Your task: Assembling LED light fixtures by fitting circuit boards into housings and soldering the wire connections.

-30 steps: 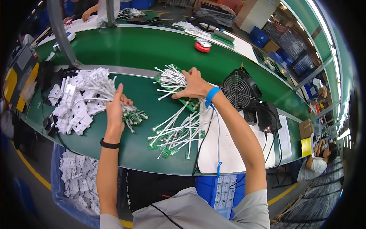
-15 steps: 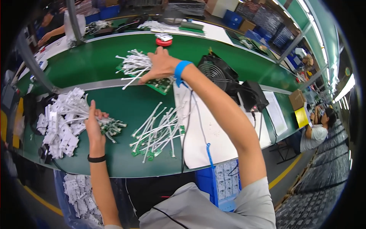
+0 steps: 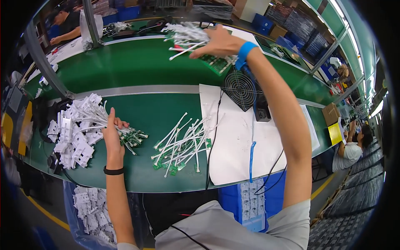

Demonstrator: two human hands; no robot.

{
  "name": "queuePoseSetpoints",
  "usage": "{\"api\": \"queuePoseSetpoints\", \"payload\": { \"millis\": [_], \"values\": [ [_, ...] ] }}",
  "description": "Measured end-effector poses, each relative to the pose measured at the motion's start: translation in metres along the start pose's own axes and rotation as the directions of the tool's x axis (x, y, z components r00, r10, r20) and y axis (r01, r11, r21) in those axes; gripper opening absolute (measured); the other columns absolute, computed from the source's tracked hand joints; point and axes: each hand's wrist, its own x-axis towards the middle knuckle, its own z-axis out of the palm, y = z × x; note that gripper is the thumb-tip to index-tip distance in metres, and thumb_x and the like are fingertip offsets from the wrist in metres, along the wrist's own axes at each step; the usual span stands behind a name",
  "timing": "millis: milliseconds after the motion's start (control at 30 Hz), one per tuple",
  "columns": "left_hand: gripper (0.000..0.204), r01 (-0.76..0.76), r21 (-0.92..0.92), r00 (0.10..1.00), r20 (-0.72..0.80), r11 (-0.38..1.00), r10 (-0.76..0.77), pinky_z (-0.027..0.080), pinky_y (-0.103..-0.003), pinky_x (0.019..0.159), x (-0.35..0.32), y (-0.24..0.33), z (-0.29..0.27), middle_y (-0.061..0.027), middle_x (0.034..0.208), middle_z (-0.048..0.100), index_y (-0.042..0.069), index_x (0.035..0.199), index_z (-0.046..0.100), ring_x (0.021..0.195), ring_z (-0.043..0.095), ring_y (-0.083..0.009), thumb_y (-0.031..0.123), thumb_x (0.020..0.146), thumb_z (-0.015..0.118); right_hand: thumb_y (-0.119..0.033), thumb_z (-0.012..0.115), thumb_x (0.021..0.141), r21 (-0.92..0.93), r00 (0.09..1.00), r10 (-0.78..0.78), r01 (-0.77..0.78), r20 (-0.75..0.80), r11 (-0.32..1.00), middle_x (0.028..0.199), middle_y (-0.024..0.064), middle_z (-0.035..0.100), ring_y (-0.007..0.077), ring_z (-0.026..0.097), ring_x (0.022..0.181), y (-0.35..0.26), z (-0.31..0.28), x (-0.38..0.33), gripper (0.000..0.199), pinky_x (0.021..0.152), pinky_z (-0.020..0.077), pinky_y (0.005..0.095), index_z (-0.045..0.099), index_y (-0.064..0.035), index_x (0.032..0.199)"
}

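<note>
My left hand (image 3: 113, 134) is closed round a bundle of white cables (image 3: 93, 117), whose small green circuit board ends stick out past the fingers. This bundle lies against a heap of white plastic housings (image 3: 75, 139) on the left of the bench. My right hand (image 3: 221, 41), with a blue wrist strap, is raised over the far green belt. It grips a green circuit board (image 3: 217, 64) together with a clump of white cables (image 3: 189, 36), partly smeared by motion. Loose white cables with small green boards (image 3: 181, 146) lie spread on the bench between my arms.
A white sheet (image 3: 233, 154) covers the bench's right part, with a black fan (image 3: 240, 88) behind it. A blue coiled cord (image 3: 252, 160) and black cables cross it. Below the front edge are a lined bin of white housings (image 3: 93, 212) and a blue crate (image 3: 231, 204). Co-workers sit farther off.
My right hand has moved right and away from me, carrying the circuit board and cable clump over the belt. My left hand keeps its hold beside the housings. The view has shifted slightly.
</note>
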Motion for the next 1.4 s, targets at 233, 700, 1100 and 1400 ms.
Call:
{"api": "queuePoseSetpoints", "payload": {
  "millis": [233,700,1100,1400],
  "values": [
    [0.047,0.005,-0.009,1.000,0.006,1.000,-0.005,0.050,-0.038,0.077,-0.002,0.001,-0.001,-0.0019,0.063,0.041,0.012,0.071,0.041,0.065,0.054,-0.0203,0.038,0.100,0.068,-0.089,0.064,0.064,-0.021,0.993,0.114,-0.114,0.034,0.993,0.135,0.0305,0.045,0.0492,0.046,0.128,0.114,-0.054,-0.066,0.129,0.110,0.0382,0.0536,0.042,-0.0004,0.155],
    [0.042,0.023,-0.083,0.984,0.177,0.996,-0.008,0.045,-0.033,0.076,0.030,-0.018,-0.016,0.0030,0.062,0.035,0.016,0.076,0.040,0.064,0.047,-0.0139,0.036,0.103,0.064,-0.081,0.066,0.068,-0.050,0.622,0.780,-0.779,0.068,0.625,0.133,0.0352,0.060,0.0467,0.058,0.123,0.399,-0.027,-0.323,0.108,0.106,0.0446,0.0469,0.065,0.0115,0.125],
    [0.047,0.039,0.009,0.991,0.131,0.999,-0.040,0.044,-0.033,0.073,0.018,-0.018,0.001,0.0030,0.060,0.035,0.018,0.069,0.039,0.060,0.045,-0.0133,0.036,0.103,0.063,-0.086,0.075,0.052,-0.276,0.259,0.954,-0.916,0.150,0.292,0.154,0.0347,0.038,0.0447,0.043,0.143,0.543,0.175,-0.492,0.133,0.115,0.0420,0.0446,0.051,0.0066,0.145],
    [0.051,-0.095,0.266,0.992,0.102,0.959,0.069,0.047,-0.034,0.069,-0.014,0.005,0.027,-0.0001,0.057,0.038,0.014,0.066,0.040,0.058,0.051,-0.0174,0.041,0.104,0.061,-0.082,0.081,0.055,0.007,0.239,0.922,-0.968,0.303,0.249,0.156,0.0345,0.035,0.0452,0.038,0.144,0.483,0.208,-0.454,0.136,0.114,0.0414,0.0502,0.042,0.0093,0.148]
  ]
}}
